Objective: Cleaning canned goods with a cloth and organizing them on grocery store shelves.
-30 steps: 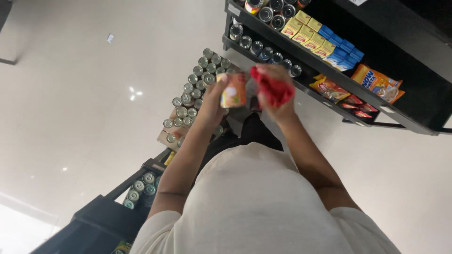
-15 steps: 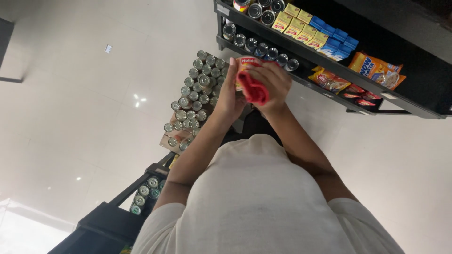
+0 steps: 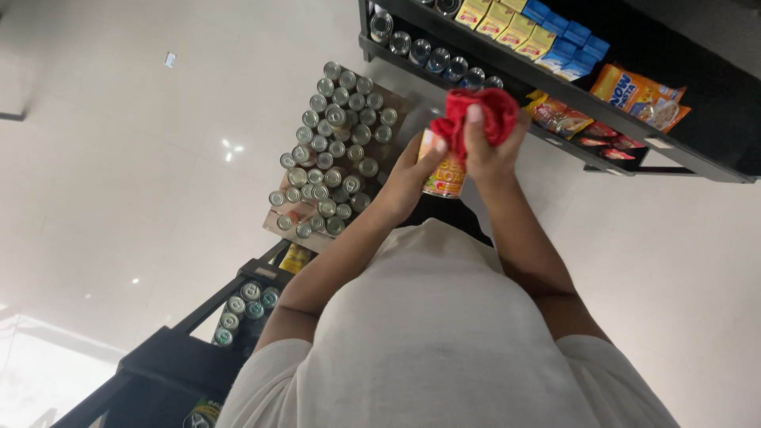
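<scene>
Two hands meet in front of your chest, seen from above. Your left hand [image 3: 408,178] wraps its grip around a yellow and orange can [image 3: 445,170], held upright. Your right hand [image 3: 487,150] clenches a red cloth [image 3: 479,111] pressed against the top of the can. Below your hands, on the pale floor [image 3: 143,143], a tray of silver-topped cans [image 3: 333,150] sits near a black shelf [image 3: 602,99] stocked with boxes and snack packets.

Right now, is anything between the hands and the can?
The left hand grips the can directly. A bunched red cloth lies between the right hand and the can's top.
</scene>
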